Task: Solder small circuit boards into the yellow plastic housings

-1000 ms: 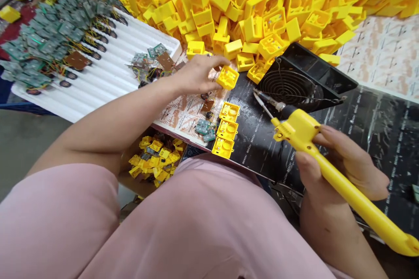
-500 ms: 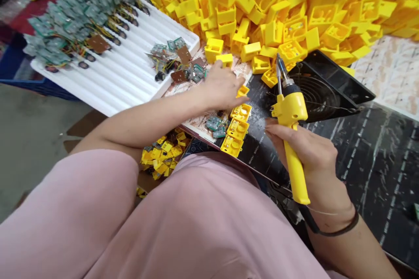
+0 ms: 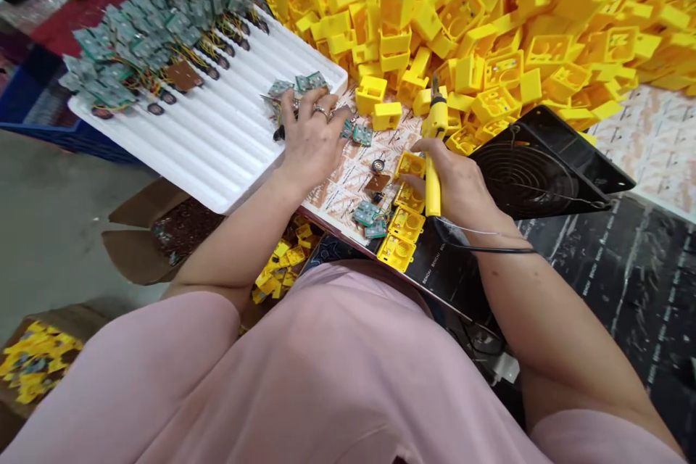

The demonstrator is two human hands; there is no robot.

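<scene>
My left hand [image 3: 315, 141] lies over a cluster of small circuit boards [image 3: 309, 81] at the right edge of the white ridged foam tray [image 3: 228, 152]. Its fingers are spread and bent down onto the boards; the fingertips are partly hidden. My right hand [image 3: 465, 188] is wrapped round the yellow handle of a soldering gun [image 3: 433, 185], tip pointing away from me. Just left of that hand runs a row of open yellow plastic housings [image 3: 407, 225] along the bench. Beside the row lie loose wired boards [image 3: 367, 214], a brown board [image 3: 377, 183] and a small round black part [image 3: 378, 165].
A big heap of yellow housings [image 3: 467, 14] fills the back of the bench. A black fan [image 3: 536, 159] stands right of my right hand. Rows of wired boards [image 3: 146, 29] cover the tray's far side. Cardboard boxes [image 3: 127, 257] sit on the floor at left.
My left hand has moved from the yellow housings leftward onto the boards by the tray. My right hand has brought the soldering gun left, over the row of housings.
</scene>
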